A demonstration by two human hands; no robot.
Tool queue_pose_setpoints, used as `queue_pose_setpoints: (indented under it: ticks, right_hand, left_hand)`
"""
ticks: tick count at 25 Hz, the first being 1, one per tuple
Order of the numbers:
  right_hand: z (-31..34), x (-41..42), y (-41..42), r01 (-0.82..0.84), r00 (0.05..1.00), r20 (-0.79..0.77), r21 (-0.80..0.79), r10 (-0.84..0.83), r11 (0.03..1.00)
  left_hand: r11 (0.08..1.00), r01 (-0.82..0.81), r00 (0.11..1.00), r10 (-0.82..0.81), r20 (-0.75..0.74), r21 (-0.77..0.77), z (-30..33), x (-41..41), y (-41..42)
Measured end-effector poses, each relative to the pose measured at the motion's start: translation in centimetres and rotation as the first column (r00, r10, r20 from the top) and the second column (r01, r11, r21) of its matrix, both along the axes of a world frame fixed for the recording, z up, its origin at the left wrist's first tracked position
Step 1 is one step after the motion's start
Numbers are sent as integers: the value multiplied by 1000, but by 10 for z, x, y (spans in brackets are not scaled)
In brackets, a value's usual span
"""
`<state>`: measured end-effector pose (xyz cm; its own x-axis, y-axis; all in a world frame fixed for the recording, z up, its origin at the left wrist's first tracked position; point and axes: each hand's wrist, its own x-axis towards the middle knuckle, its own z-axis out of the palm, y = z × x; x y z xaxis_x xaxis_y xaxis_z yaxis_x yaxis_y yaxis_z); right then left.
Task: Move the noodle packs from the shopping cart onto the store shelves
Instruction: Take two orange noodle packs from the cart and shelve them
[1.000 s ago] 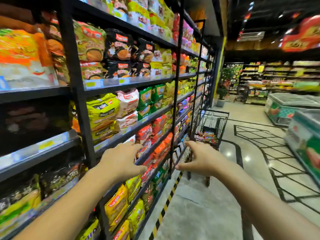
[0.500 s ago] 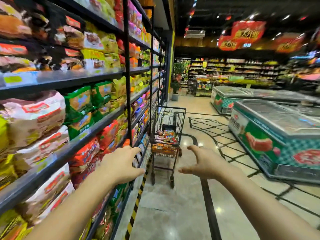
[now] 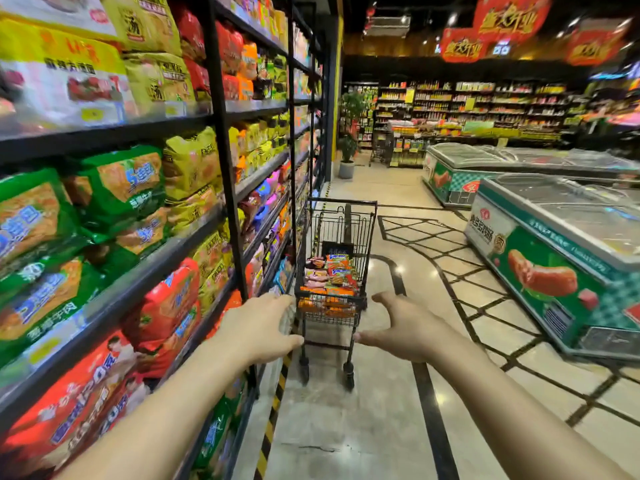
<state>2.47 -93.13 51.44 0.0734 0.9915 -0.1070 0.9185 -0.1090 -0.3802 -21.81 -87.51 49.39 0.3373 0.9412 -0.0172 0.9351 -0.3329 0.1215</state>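
1. Both hands are stretched out toward the shopping cart (image 3: pixel 335 271) and neither has hold of anything. The left hand (image 3: pixel 258 329) sits just left of the cart's near end with fingers loosely spread. The right hand (image 3: pixel 403 327) is just right of it, thumb up and fingers splayed wide (neither looks to be touching the cart, they're short of it).
2. Left of the cart run the store shelves (image 3: pixel 221 168), black frames stuffed with green, yellow and red packs, right alongside the cart's left side.
3. The cart stands in the aisle on the tiled floor (image 3: pixel 381 410), wheels down, with the noodle packs (image 3: pixel 329 278) piled in its basket, mostly orange and pink wrappers.
4. Right of the cart, well apart across the aisle, sit chest freezers (image 3: pixel 554 258) with a sausage picture on the side.
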Motion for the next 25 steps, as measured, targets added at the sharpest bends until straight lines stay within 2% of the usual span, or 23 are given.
queue_pose_setpoints:
  ticks: [5,13,19,25]
  right_hand:
    - [-18,57,148,-24,999,-27,-2,24,1000]
    - [-35,126,366,-28,998,-58,-133,20,991]
    - [-77,141,529,-11,998,-70,-210,-4,978]
    - [-129,149,701,69,989,-102,-296,-103,953]
  left_hand:
    - [998,-36,999,37,31,-47,-16,59,140]
    - [978,-64,987,92,132,-201,-49,124,351]
    - [967,-35,979,84,187,-251,-109,143,531]
    - [940,7,971,75,226,-341,-175,167,712]
